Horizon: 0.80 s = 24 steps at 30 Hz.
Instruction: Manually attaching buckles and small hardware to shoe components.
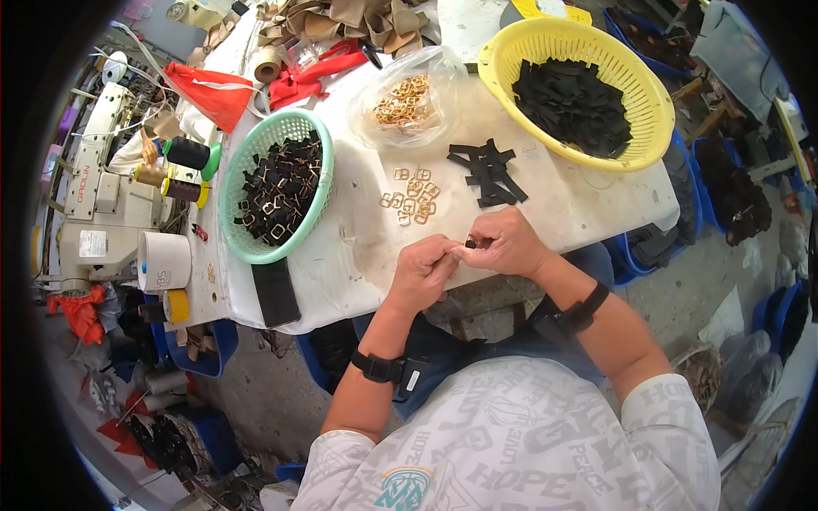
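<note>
My left hand and my right hand meet at the near edge of the white table, fingertips pinched together on a small black strap piece. Just beyond them lie several loose gold buckles and a small pile of black strap pieces. A green basket to the left holds black straps fitted with gold buckles. A yellow basket at the far right is filled with black strap pieces. A clear bag of gold buckles sits between the baskets.
A white sewing machine stands at the left with thread spools and tape rolls beside it. A dark phone lies at the table edge. Red cloth and tan straps lie at the back. Blue bins crowd the floor.
</note>
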{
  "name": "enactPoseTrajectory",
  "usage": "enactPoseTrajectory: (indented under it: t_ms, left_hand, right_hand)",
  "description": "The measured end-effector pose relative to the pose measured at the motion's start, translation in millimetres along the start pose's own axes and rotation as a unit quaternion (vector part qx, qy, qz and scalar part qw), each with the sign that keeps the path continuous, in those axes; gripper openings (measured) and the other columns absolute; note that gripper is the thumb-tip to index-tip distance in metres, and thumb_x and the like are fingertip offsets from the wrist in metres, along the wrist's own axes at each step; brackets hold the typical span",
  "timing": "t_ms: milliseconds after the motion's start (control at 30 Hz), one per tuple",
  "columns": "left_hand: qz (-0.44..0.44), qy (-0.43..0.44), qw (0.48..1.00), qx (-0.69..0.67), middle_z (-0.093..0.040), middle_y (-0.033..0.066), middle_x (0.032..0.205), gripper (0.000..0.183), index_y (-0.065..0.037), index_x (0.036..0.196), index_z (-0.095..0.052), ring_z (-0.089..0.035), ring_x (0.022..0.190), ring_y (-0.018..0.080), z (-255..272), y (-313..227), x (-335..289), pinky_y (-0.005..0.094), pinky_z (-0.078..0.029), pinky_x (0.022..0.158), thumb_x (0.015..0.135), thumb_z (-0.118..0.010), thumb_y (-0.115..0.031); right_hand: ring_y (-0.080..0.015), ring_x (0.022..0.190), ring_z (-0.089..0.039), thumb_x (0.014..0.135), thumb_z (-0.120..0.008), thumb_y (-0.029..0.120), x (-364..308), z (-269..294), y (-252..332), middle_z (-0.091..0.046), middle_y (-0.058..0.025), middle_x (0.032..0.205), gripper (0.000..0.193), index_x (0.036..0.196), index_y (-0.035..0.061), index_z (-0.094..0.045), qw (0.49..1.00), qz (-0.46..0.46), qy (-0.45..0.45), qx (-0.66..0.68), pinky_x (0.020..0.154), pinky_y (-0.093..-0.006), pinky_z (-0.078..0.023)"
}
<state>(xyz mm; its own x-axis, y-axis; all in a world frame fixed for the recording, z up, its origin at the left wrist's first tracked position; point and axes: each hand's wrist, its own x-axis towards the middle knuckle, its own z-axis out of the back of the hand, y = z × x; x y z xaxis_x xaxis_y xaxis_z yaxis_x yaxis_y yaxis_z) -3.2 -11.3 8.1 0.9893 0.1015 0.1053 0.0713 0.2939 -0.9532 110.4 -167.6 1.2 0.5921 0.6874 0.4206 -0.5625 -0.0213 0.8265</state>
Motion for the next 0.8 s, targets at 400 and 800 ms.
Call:
enactPoseTrajectory:
  t_ms: [400,800]
  left_hand:
    - [-0.025,-0.020,0.999,0.021,-0.056,0.0023,0.066,0.009,-0.001,0.093,-0.068,-0.049,0.054,0.0091,-0.7,5.0,3.3,0.0238,-0.039,0.050,0.091,-0.060,-0.005]
    - [0.110,-0.020,0.990,-0.086,-0.052,-0.0036,0.065,0.012,-0.002,0.086,-0.063,-0.044,0.056,0.0036,2.5,-2.9,1.4,0.0204,-0.036,0.051,0.093,-0.058,-0.010]
  right_hand:
    - [-0.0163,0.045,-0.052,0.071,-0.080,0.021,1.8,0.6,2.4,-0.054,-0.0084,0.052,0.034,0.059,0.0025,-0.054,0.999,-0.031,0.028,0.005,0.045,-0.0281,-0.041]
    - [-0.0075,0.063,-0.054,0.083,-0.066,0.007,-6.1,5.9,-0.1,-0.062,-0.0034,0.073,0.009,0.088,0.0002,-0.064,0.981,-0.145,0.034,0.123,0.059,-0.0242,-0.045]
